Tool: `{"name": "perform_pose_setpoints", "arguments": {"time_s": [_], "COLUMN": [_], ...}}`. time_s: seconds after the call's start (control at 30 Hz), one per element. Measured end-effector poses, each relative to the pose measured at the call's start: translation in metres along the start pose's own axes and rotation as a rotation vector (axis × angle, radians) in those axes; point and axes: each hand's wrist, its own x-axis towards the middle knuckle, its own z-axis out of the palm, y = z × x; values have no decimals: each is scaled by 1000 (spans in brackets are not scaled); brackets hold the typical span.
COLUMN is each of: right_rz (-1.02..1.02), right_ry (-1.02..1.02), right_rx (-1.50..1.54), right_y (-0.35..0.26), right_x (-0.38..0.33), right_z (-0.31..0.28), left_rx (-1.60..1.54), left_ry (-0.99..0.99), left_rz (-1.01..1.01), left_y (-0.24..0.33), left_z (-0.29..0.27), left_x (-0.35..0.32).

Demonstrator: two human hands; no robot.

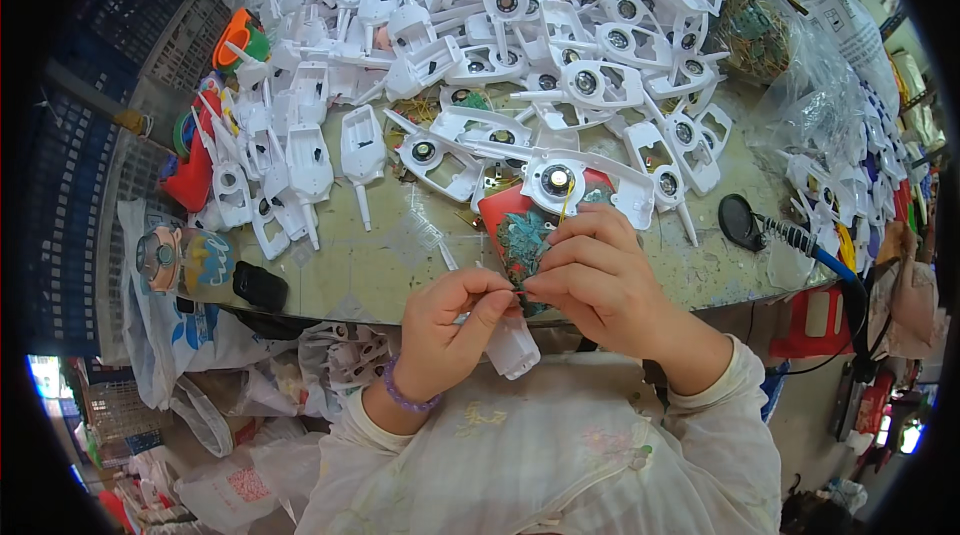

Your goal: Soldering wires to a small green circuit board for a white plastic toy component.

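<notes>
White, Thin and Easy to Bend

From far away, I look down at two bare hands, close together at the near edge of the table (345,285). The left hand (455,320) has its thumb and first finger pressed together. They pinch a thin wire (519,292), reddish where I can see it. The right hand (600,280) pinches at the wire too, just beside, with its thumb and first finger. Its other fingers curl above.

A small white shell (515,350) sits under the left fingers and pokes out toward the person's lap. I can't tell which fingers hold it up.

I think the wire is very light and soft. It may bend or snap if it gets a hard tug, so I would hold it with just the fingertips, a bit back from its end. The shell looks like stiff, smooth plastic. It is light but could slip, so I would grip it by its sides.

Just past the fingers is a green pile (522,243) that looks like little circuit boards, by a red thing (497,207). Behind that lies a white part with a round speaker (557,179) and a yellow wire (568,200). A big heap of white parts (505,30) fills the far side.
</notes>
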Motion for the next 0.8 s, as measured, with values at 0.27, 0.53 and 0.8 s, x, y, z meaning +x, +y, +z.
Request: {"name": "perform_pose_setpoints", "arguments": {"time_s": [0.27,0.53,0.8], "right_rz": [12,315,370], "right_ry": [59,198,220], "right_rx": [-83,-235,-112], "right_y": [-26,-11,-9], "right_x": [-25,-28,-32], "right_z": [9,-9,-16], "left_rx": [573,785,926], "left_ry": [-44,-221,-301], "left_rz": [382,512,583], "left_y": [9,28,28], "left_z": [-5,4,17], "left_x": [25,40,42]}}
